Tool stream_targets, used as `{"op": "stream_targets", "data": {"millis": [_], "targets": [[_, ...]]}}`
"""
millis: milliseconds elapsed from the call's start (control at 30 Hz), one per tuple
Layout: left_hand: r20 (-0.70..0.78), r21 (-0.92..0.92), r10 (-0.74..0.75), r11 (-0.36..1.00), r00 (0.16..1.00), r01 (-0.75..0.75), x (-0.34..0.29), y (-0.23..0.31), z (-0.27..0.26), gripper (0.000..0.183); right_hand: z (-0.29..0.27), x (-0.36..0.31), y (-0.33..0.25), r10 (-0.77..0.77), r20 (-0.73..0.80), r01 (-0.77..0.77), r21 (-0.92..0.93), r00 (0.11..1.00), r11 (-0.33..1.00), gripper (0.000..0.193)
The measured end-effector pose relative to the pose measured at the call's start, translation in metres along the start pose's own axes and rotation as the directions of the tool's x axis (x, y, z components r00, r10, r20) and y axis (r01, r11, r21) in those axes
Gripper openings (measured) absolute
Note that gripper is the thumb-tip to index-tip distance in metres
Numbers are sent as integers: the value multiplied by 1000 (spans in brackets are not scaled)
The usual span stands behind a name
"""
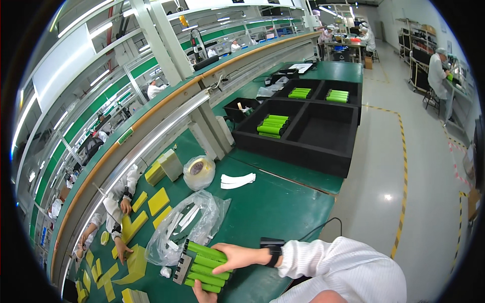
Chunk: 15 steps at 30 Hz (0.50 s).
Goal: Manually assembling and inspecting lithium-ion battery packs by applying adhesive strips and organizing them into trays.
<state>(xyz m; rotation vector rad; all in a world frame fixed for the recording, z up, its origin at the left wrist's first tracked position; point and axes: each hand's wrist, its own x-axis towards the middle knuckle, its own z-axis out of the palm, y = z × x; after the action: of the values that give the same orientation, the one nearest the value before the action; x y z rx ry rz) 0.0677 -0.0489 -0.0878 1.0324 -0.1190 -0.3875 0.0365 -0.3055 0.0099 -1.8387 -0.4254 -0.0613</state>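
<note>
Between my two hands is a battery pack (204, 266) made of several green cylindrical cells side by side, with a grey metal strip along its left end. My right hand (236, 256) is closed over its upper right side, thumb and fingers around the cells. At the lower edge my left hand (203, 294) grips it from below; only part of that hand shows. Just beyond the pack lies a clear plastic bag (214, 214) with white strips (188, 218) in it. A small crumpled white piece (165, 272) rests left of the pack.
A black divided tray (323, 160) at the far right of the green table holds green packs (273, 126). A clear tape roll (199, 171) and loose white strips (237, 181) lie beyond the bag. Yellow pieces (159, 201) spread leftward, near another person's hands (121, 248).
</note>
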Motion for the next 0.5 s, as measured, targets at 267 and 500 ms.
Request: {"op": "stream_targets", "data": {"millis": [267, 500], "targets": [[-89, -198, 100, 973, 991, -116, -39, 36, 101, 63, 47, -48, -2, -265, -119, 273, 676, 957, 685, 104], [-2, -55, 272, 961, 962, -272, -46, 35, 181, 65, 39, -60, -30, 156, -343, 282, 906, 926, 316, 55]]}}
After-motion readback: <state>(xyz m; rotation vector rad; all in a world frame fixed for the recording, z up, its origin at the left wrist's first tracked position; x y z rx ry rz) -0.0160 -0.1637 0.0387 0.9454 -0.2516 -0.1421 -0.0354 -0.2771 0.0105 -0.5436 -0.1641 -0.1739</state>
